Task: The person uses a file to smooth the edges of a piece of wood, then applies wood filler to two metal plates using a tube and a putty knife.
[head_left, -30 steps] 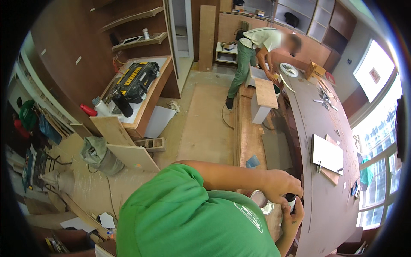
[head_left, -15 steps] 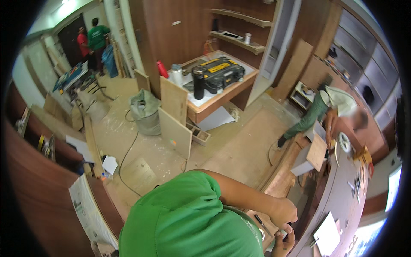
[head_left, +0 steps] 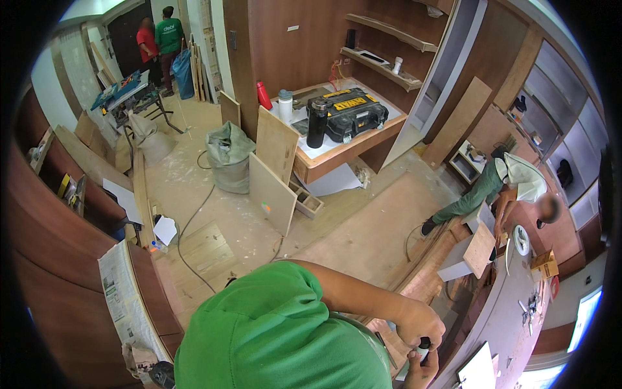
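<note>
My left hand [head_left: 420, 323] reaches across from the green-sleeved arm, its fingers bent down onto the dark end of a small white cylinder with a black top [head_left: 424, 348]. Just below, my right hand [head_left: 420, 368] pinches the pale body of the same piece. Fingers cover much of it, so its exact kind does not show. Beside the hands, a slender dark-handled tool [head_left: 383, 343] lies on a wooden surface, close to my green shirt.
A long counter [head_left: 479, 305] on the right bears a white sheet [head_left: 477, 368], small metal parts [head_left: 531, 310] and a cardboard box [head_left: 544, 264]. Further along, a person [head_left: 518, 178] bends over it. Behind stand a desk with a black toolbox [head_left: 353, 113], leaning boards [head_left: 269, 194] and a sack [head_left: 230, 159].
The view has shifted slightly. Both hands stay together, a little lower and to the left, and the black top between them now shows more plainly.
</note>
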A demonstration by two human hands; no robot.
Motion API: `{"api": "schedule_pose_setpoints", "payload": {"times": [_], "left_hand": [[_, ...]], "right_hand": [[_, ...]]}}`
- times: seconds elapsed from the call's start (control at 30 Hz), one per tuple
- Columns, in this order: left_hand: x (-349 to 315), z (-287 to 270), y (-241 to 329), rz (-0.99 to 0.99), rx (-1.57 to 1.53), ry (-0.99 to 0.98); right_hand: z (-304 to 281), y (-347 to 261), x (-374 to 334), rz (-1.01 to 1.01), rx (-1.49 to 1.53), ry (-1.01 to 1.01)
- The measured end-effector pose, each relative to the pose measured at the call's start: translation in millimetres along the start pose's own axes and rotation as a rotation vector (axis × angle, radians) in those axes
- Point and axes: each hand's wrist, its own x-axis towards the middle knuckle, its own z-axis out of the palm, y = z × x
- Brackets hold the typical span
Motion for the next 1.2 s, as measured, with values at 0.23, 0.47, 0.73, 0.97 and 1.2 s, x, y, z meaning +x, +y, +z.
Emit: {"api": "schedule_pose_setpoints", "payload": {"times": [0.23, 0.47, 0.73, 0.97, 1.2], "left_hand": [[6, -1, 8, -0.164, 0.041, -0.031], [-1, -13, 18, -0.225, 0.063, -0.089], [-10, -9, 4, -0.122, 0.097, -0.108], [-12, -14, 14, -0.208, 0.093, -0.1], [-9, -16, 15, -0.34, 0.143, -0.071]], "right_hand": [[-5, 40, -10, 0.044, 0.111, 0.022], [2, 13, -6, 0.084, 0.135, -0.006], [8, 3, -1, 0.051, 0.08, -0.03], [11, 13, -3, 0.064, 0.138, 0.002], [13, 22, -3, 0.045, 0.17, 0.031]]}}
